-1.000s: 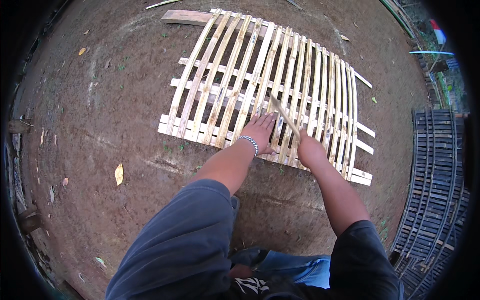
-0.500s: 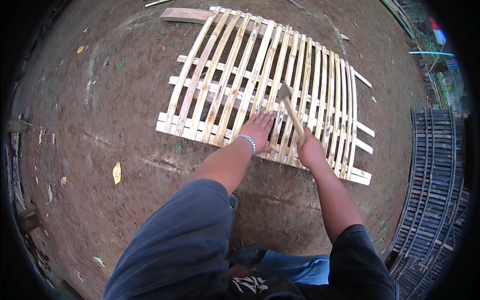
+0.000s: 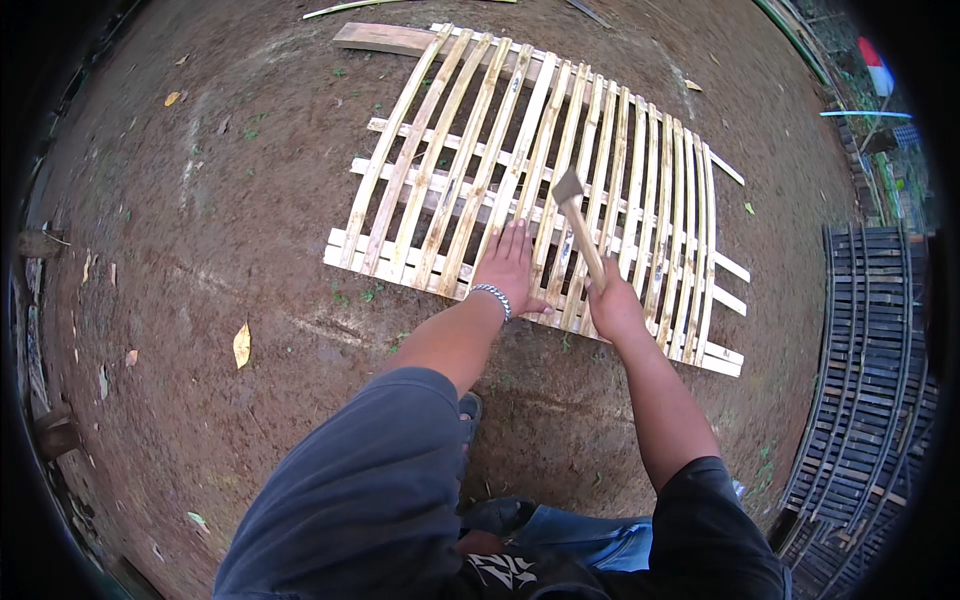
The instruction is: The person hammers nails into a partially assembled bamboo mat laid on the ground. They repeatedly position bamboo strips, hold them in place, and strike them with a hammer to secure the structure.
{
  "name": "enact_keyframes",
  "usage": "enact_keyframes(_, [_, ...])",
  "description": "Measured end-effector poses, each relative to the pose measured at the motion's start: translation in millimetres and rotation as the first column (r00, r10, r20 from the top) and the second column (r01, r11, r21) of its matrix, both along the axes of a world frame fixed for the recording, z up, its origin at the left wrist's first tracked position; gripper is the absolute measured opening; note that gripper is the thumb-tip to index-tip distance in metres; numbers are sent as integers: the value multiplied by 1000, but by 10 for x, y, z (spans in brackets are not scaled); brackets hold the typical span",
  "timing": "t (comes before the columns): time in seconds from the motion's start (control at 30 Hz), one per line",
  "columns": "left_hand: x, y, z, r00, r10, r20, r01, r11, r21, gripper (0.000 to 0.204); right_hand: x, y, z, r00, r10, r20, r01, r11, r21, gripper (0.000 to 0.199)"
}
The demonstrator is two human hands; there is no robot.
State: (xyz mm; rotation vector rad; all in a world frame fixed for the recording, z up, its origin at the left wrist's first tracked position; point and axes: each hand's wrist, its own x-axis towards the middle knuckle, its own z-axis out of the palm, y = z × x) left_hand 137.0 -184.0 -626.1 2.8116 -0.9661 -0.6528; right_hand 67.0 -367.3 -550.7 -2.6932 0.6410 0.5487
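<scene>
Slatted bamboo panel (image 3: 560, 170) lay flat on dirt ground (image 3: 200, 250), 12 o'clock from person. Left hand (image 3: 510, 265) pressed open-palmed on slats, steadying them. Right hand (image 3: 615, 310) fisted round hammer (image 3: 578, 225) handle, head raised toward 11 o'clock for striking.

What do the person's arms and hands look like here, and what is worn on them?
Both forearms are bare. The left hand has a silver chain bracelet at the wrist. The right hand wears nothing; a black short sleeve covers that upper arm.

left hand (image 3: 510, 262) flat on slat panel (image 3: 480, 150) (pale), hammer (image 3: 580, 225) raised
</scene>
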Motion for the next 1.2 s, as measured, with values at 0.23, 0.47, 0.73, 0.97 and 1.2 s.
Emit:
enact_keyframes(0.23, [127, 179, -65, 995, -91, -52, 91, 996, 8, 133, 390, 420, 31, 706, -171, 688, -111, 932, 346, 49])
enact_keyframes(0.47, [194, 149, 25, 988, -101, -114, 100, 995, -14, 131, 320, 75, -394, 971, 204, -125, -210, 977, -34, 44])
enact_keyframes(0.73, [199, 195, 4, 986, -91, -137, 92, 996, 0, 129, 458, 511, 130, 927, 32, 374, -77, 991, 106, 40])
enact_keyframes(0.97, [221, 194, 18, 985, -93, -145, 94, 996, -2, 128, 467, 278, 38, 977, 204, -54, -207, 976, -62, 37])
enact_keyframes(1.2, [211, 164, 0, 987, -97, -130, 96, 995, -16, 125, 495, 287, 260, 949, 249, -192, -274, 954, -118, 33])
